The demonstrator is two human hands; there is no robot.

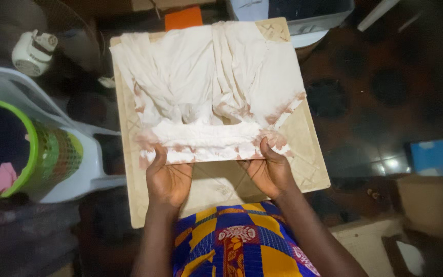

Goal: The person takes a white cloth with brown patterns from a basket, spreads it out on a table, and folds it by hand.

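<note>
A white garment with reddish-brown stains along its edges (208, 87) lies spread on a beige board (308, 164) resting over my lap. Its near edge is folded into a thick band. My left hand (166, 177) grips the left end of that band, thumb on top. My right hand (272, 169) holds the right end the same way. Both hands sit at the cloth's near edge, about a band's width apart.
A green mesh basket (52, 154) with dark and pink clothes stands on a white plastic chair (91, 154) at the left. A small white fan (33, 51) is behind it. An orange item (183, 18) and a plastic tub (308, 15) lie beyond the board. The dark floor (375, 102) is at the right.
</note>
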